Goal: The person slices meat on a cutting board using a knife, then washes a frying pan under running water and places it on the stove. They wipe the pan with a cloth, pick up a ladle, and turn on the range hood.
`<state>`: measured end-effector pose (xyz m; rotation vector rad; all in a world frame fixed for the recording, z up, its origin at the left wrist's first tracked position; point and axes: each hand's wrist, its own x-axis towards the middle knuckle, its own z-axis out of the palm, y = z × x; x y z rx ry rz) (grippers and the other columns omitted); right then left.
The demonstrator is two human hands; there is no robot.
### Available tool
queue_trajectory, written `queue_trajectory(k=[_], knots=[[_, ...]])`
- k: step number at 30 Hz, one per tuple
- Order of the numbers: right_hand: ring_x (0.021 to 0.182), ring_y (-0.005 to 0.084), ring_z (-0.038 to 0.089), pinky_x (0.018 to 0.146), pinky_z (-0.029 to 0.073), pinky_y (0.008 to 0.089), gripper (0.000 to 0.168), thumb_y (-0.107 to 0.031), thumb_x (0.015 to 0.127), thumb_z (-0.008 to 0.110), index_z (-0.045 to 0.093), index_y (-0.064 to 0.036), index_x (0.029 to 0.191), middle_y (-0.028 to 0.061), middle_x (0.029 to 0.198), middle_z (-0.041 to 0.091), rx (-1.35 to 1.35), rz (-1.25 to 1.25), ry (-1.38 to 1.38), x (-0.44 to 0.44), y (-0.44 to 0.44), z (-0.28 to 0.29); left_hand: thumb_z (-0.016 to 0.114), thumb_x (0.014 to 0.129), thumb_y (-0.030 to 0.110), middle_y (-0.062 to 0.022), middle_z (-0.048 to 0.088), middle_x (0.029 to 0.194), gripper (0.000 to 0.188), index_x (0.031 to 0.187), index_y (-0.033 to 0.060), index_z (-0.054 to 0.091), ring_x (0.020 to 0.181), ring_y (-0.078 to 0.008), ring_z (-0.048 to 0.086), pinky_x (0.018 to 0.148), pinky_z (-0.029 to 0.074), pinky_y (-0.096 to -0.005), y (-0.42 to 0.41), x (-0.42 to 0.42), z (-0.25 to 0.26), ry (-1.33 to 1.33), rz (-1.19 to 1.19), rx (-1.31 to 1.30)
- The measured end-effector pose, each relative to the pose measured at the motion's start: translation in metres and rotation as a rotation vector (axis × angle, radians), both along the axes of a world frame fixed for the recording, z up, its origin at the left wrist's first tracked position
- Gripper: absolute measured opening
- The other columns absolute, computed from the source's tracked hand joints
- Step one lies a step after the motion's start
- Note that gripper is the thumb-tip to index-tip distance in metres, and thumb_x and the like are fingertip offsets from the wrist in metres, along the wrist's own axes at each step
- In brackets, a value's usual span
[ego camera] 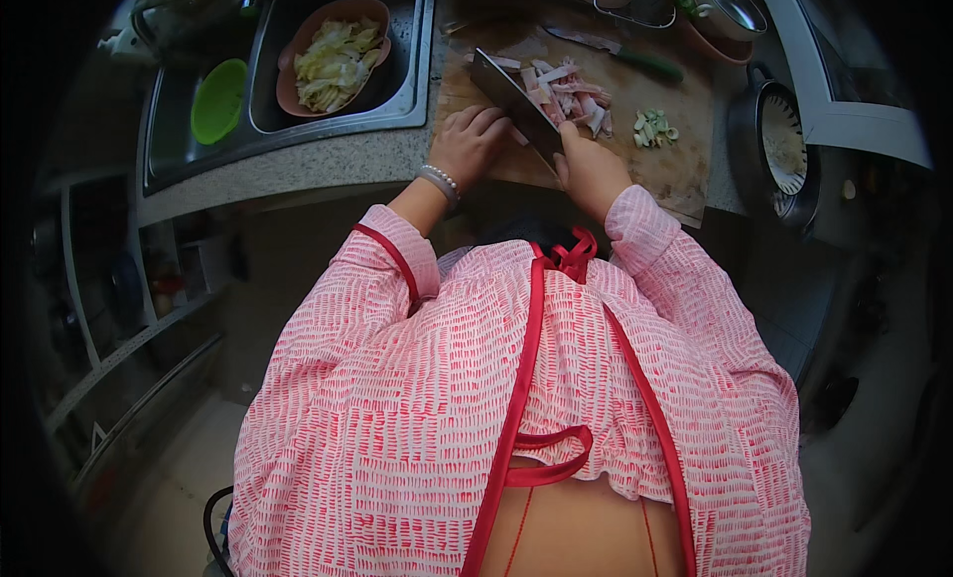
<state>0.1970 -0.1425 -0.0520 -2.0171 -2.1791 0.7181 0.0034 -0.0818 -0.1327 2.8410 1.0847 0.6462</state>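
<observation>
My right hand (593,169) grips the handle of a cleaver (515,100), its broad dark blade slanting up and left over the wooden cutting board (655,178). Left of the blade, my left hand (470,143) rests low on the board with curled fingers close to the steel. A sliver of pink meat (519,135) shows by its fingertips; whether the fingers hold it is hidden. Strips of pale pink raw meat, likely pork (569,93), lie heaped right of the blade. Farther right sits a small pile of sliced garlic or scallion (654,128).
A green-handled knife (649,64) lies at the board's back. In the steel sink (408,55), a pink basin (289,82) holds cut cabbage leaves (335,63). A green bowl (219,102) stands left. To the right are a dark pot (748,145) and a metal-lined pan (733,11).
</observation>
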Motion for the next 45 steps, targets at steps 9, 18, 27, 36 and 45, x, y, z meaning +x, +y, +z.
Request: queue_trajectory(k=[9, 18, 27, 36, 45], knots=[[0.059, 0.0345, 0.059, 0.050, 0.048, 0.0430, 0.020, -0.006, 0.076, 0.047, 0.039, -0.003, 0.094, 0.0195, 0.071, 0.059, 0.188, 0.107, -0.130, -0.016, -0.004, -0.010, 0.053, 0.073, 0.019, -0.0041, 0.053, 0.095, 0.016, 0.087, 0.0127, 0.056, 0.092, -0.0234, 0.050, 0.076, 0.043, -0.0328, -0.008, -0.016, 0.018, 0.044, -0.022, -0.234], [0.070, 0.0400, 0.056, 0.057, 0.043, 0.0473, 0.023, -0.016, 0.083, 0.050, 0.042, -0.006, 0.101, 0.0207, 0.075, 0.059, 0.256, -0.227, 0.121, 0.013, -0.015, 0.024, 0.061, 0.072, 0.020, -0.0067, 0.054, 0.097, 0.025, 0.096, 0.0132, 0.056, 0.095, -0.0263, 0.050, 0.082, 0.040, -0.0369, 0.061, 0.013, 0.018, -0.269, 0.148, -0.107], [0.061, 0.0375, 0.055, 0.052, 0.042, 0.0457, 0.017, -0.014, 0.081, 0.052, 0.041, -0.006, 0.092, 0.0171, 0.067, 0.057, 0.084, -0.063, 0.079, 0.025, -0.064, 0.017, 0.060, 0.078, 0.020, -0.0047, 0.059, 0.092, 0.021, 0.097, 0.0108, 0.062, 0.086, -0.0231, 0.056, 0.078, 0.045, -0.0315, 0.121, -0.016, 0.020, -0.145, 0.134, -0.430], [0.065, 0.0381, 0.056, 0.056, 0.044, 0.0465, 0.019, -0.017, 0.081, 0.050, 0.042, -0.008, 0.095, 0.0173, 0.073, 0.059, 0.054, -0.110, 0.063, 0.026, -0.038, 0.000, 0.064, 0.078, 0.020, -0.0040, 0.062, 0.090, 0.025, 0.095, 0.0017, 0.060, 0.084, -0.0104, 0.057, 0.074, 0.046, -0.0241, 0.069, -0.032, 0.028, -0.441, 0.054, -1.255], [0.066, 0.0367, 0.057, 0.056, 0.045, 0.0455, 0.019, -0.016, 0.081, 0.050, 0.042, -0.009, 0.097, 0.0157, 0.074, 0.059, 0.192, 0.092, 0.039, 0.022, -0.008, 0.017, 0.069, 0.064, 0.028, -0.0109, 0.044, 0.107, 0.055, 0.109, 0.0095, 0.045, 0.086, -0.0244, 0.052, 0.074, 0.044, -0.0360, 0.052, -0.030, 0.047, -0.360, 0.303, -0.228]])
